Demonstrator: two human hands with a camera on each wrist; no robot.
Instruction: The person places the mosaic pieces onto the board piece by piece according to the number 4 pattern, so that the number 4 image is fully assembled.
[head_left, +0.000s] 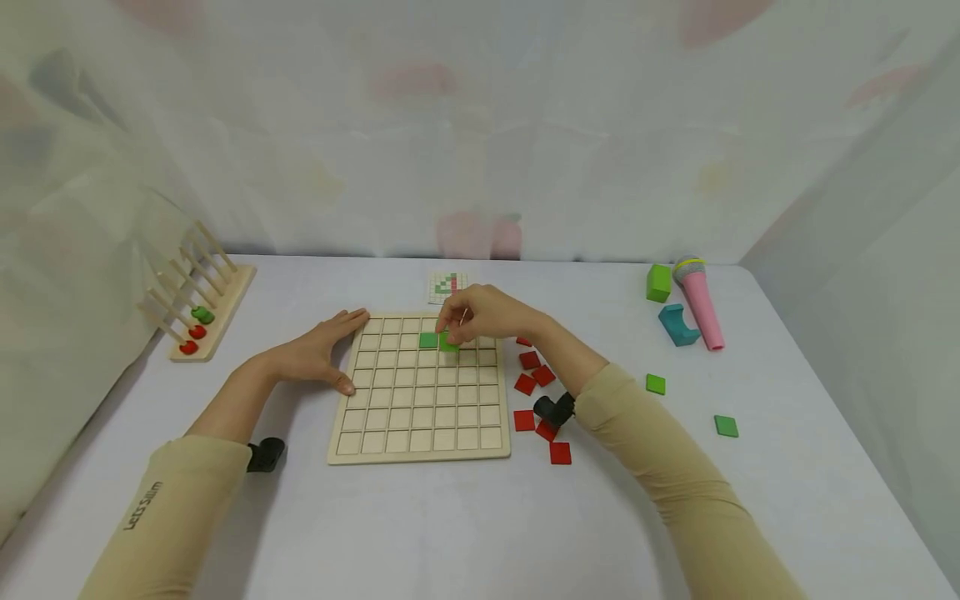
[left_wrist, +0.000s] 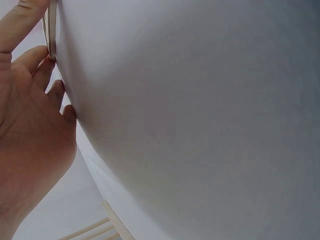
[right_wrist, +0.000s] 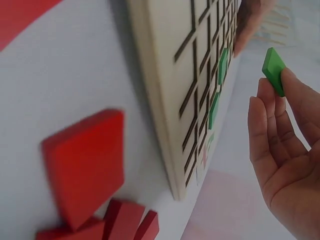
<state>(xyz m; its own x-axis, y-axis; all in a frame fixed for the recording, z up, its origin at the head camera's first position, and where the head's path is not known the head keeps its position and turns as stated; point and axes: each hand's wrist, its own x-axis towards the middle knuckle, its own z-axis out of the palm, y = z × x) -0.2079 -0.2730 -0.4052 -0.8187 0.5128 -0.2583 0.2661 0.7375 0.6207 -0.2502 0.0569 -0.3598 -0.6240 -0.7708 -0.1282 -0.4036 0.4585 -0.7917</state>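
A pale wooden grid board (head_left: 418, 457) lies flat on the table. Between thumb and fingertips, my right hand (head_left: 487, 315) pinches a light green square tile (right_wrist: 274, 71) above the board's far rows. A darker green tile (head_left: 428, 340) sits in a cell just left of it. The right wrist view also shows another green tile (right_wrist: 214, 111) on the board, which the hand hides in the head view. My left hand (head_left: 311, 350) rests against the board's left edge, fingers extended and thumb apart.
Several red tiles (head_left: 523, 421) lie right of the board. A small pattern card (head_left: 442, 287) is behind it. Loose green tiles (head_left: 726, 426), a green block (head_left: 658, 283), a teal arch (head_left: 677, 327) and a pink toy microphone (head_left: 702, 308) are right; a pegged rack (head_left: 232, 304) stands left.
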